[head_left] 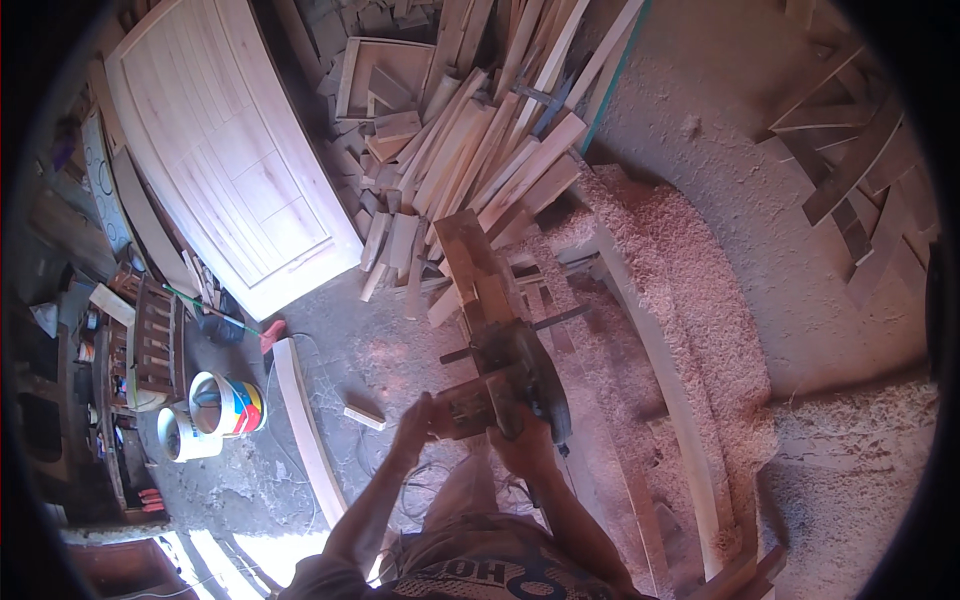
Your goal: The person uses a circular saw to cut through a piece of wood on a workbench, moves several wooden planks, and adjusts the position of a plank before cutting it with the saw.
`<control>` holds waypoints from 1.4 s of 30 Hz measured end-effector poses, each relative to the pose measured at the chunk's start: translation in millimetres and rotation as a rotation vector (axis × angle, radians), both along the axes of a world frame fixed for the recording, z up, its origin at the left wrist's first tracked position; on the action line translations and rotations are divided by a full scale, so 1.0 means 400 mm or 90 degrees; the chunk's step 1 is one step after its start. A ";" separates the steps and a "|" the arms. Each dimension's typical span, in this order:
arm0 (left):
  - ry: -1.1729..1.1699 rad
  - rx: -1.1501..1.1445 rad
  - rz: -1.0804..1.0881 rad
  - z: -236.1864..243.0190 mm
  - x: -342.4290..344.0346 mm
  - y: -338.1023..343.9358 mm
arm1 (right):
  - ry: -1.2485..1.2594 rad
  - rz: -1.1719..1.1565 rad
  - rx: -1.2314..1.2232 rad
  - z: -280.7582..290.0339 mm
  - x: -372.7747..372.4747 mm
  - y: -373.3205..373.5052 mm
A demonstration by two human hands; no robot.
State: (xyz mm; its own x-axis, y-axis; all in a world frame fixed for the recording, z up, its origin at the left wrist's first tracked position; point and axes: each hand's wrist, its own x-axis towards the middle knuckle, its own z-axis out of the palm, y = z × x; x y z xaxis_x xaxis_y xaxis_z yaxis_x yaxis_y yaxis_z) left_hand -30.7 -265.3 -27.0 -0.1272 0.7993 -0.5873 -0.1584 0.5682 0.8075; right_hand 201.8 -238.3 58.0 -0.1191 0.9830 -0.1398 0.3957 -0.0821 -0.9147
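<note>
At the middle of the head view a dark, bulky power tool (545, 385) rests at the near end of a brown wooden beam (468, 245). My right hand (522, 440) is closed around the tool's handle, on its near side. My left hand (416, 418) grips the left end of a flat brown wooden piece (462, 410) that lies against the tool. A thin dark bar (565, 317) sticks out to the right beyond the tool. Shadow hides the tool's exact kind and its working edge.
A pale panelled door (225, 150) leans at the upper left. Piled offcuts (450, 150) lie ahead. A long board (660, 370) and heaped shavings (700, 290) are to my right. Buckets (242, 405), a narrow plank (305, 425) and loose cable (420, 478) occupy the floor at left.
</note>
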 end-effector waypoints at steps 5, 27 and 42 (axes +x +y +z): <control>-0.034 0.090 0.099 0.079 0.085 0.062 | -0.007 0.002 -0.008 0.000 -0.040 0.071; -0.022 0.186 0.171 -0.043 -0.031 0.340 | -0.042 0.036 -0.011 -0.004 -0.170 0.350; 0.059 0.488 0.202 0.144 -0.100 0.589 | 0.193 -0.014 0.275 -0.027 -0.236 0.616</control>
State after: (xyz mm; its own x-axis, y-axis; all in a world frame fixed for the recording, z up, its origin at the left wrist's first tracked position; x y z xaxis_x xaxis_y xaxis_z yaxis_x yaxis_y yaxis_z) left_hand -70.7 -29.5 30.6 -0.4344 0.8916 0.1281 -0.1325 -0.2039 0.9700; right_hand 107.3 8.3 47.3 -0.0704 0.9462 0.3157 0.1104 0.3219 -0.9403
